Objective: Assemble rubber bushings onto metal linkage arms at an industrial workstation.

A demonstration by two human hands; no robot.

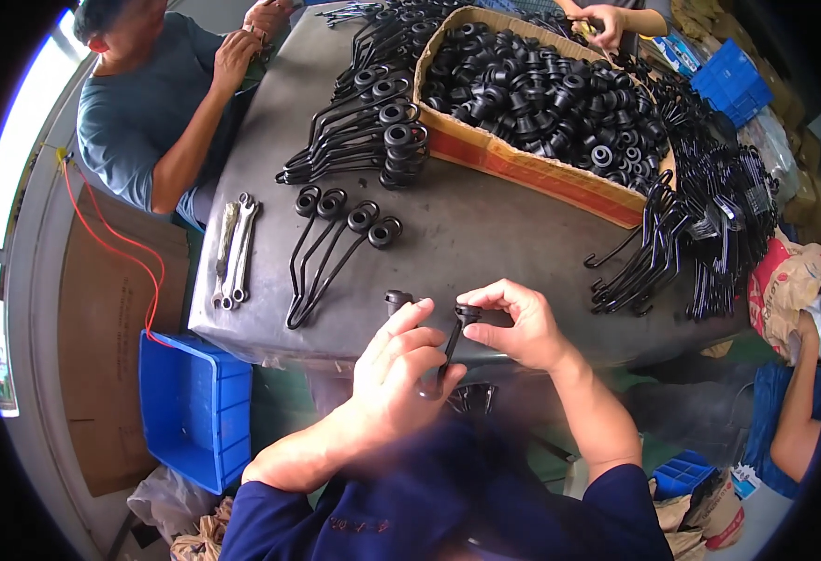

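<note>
My left hand (pixel 394 369) is closed around a black bent metal rod (pixel 452 348), whose hooked lower end shows below the fingers. At the rod's upper end, a black rubber bushing (pixel 468 312) is pinched between the thumb and forefinger of my right hand (pixel 521 329). Just beyond my left fingertips is a second black bushing (pixel 397 300); whether they touch it I cannot tell. Farther left on the table, several rods with bushings on their ends (pixel 340 234) lie side by side. A larger pile of such fitted rods (pixel 382 131) lies behind them.
A cardboard box (pixel 523 173) full of black bushings stands on the grey table (pixel 485 252). Many bare rods (pixel 682 243) are heaped at right. Spanners (pixel 237 248) lie at left; a blue bin (pixel 181 411) stands below. Co-workers are at far left, far side and right.
</note>
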